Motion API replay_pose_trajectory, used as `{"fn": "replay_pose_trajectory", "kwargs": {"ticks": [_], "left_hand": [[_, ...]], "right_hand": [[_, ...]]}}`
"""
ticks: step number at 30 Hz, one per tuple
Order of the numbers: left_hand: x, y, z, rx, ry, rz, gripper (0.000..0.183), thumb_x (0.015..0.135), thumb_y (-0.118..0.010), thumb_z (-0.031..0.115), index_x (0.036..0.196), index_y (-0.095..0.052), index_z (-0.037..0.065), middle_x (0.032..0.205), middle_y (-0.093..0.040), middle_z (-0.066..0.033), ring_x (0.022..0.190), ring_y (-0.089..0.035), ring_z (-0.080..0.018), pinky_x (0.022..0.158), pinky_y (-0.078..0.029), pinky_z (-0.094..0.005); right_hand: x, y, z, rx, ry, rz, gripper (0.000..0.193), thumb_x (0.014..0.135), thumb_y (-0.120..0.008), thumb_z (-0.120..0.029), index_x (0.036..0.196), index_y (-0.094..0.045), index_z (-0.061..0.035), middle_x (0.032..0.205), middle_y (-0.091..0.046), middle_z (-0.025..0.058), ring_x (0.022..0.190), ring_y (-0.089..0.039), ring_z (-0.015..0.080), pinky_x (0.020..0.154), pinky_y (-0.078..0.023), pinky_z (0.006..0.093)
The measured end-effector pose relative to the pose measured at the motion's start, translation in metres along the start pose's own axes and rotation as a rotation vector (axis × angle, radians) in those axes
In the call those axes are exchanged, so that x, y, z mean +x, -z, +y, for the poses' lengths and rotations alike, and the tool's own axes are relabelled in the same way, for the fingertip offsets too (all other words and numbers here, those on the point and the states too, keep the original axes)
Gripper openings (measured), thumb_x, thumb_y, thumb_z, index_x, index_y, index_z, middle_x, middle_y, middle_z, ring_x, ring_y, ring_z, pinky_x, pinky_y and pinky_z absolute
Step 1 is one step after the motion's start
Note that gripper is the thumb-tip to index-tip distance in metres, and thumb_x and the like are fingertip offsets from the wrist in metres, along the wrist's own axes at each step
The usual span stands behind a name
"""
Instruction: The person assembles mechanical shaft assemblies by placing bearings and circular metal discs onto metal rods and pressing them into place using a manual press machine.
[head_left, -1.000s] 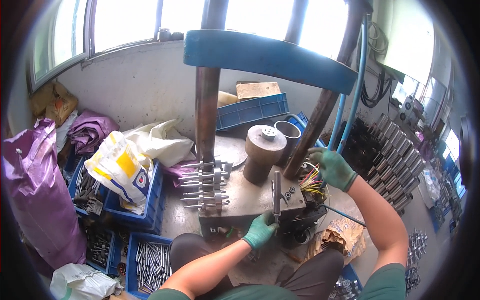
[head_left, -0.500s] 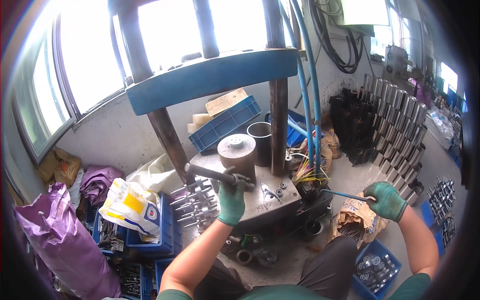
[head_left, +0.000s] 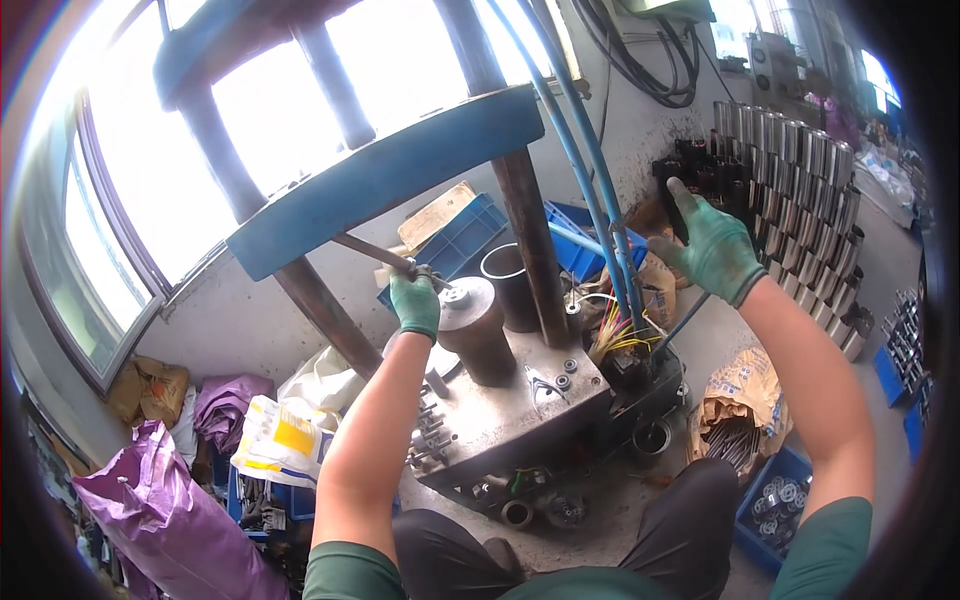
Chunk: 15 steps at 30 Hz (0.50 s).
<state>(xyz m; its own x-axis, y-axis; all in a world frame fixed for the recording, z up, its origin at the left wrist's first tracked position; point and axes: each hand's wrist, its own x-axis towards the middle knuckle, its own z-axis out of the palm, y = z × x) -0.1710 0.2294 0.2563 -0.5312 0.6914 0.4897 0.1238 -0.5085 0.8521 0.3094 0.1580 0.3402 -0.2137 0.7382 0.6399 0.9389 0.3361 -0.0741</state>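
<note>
My left hand, in a green glove, is wrapped round a metal rod that slants up to the left under the press's blue crossbeam. The rod's lower end is close to the top of a thick steel cylinder, which stands on the press bed and has a small round piece on its top. My right hand, also in a green glove, is raised with thumb and fingers apart and nothing in it. Below it a thin blue lever slants up from the press's side.
A hollow tube, pliers and small rings share the bed with several shafted parts. Blue hoses and yellow wires run on the right. Stacked metal cylinders, a blue crate and purple sacks stand around.
My left hand has carried the rod up and left, from beside the cylinder to near its top. My right hand has let go of the blue lever and risen. The view has tilted.
</note>
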Motion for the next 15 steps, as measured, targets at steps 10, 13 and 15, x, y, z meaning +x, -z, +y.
{"fn": "replay_pose_trajectory", "kwargs": {"ticks": [10,13,15], "left_hand": [[0.015,-0.013,0.001,0.393,-0.039,-0.21,0.027,0.101,-0.059,-0.008,0.121,-0.05,0.007,0.096,-0.059,-0.0084,0.075,-0.065,-0.018,0.063,-0.059,-0.0326],[0.034,-0.013,-0.012,0.51,-0.115,-0.269,0.028,0.098,-0.064,-0.006,0.12,-0.052,0.006,0.094,-0.061,-0.0075,0.074,-0.063,-0.0177,0.063,-0.058,-0.0326],[0.032,-0.016,-0.001,0.598,-0.07,-0.333,0.027,0.098,-0.067,-0.004,0.12,-0.055,0.006,0.096,-0.063,-0.0066,0.077,-0.064,-0.0171,0.063,-0.058,-0.0329]], "right_hand": [[0.008,-0.005,0.007,0.043,-0.075,-0.171,0.03,0.095,-0.066,-0.032,0.103,-0.077,-0.0042,0.104,-0.074,0.0185,0.098,-0.072,0.0378,0.09,-0.058,0.0474],[0.002,-0.006,0.009,0.065,-0.074,-0.159,0.025,0.092,-0.066,-0.024,0.103,-0.077,-0.0048,0.103,-0.074,0.0181,0.098,-0.072,0.0378,0.089,-0.058,0.0473],[-0.006,-0.008,0.015,0.056,-0.049,-0.163,0.025,0.092,-0.067,-0.024,0.103,-0.077,-0.0043,0.101,-0.074,0.0187,0.097,-0.073,0.0381,0.088,-0.058,0.0473]]}}
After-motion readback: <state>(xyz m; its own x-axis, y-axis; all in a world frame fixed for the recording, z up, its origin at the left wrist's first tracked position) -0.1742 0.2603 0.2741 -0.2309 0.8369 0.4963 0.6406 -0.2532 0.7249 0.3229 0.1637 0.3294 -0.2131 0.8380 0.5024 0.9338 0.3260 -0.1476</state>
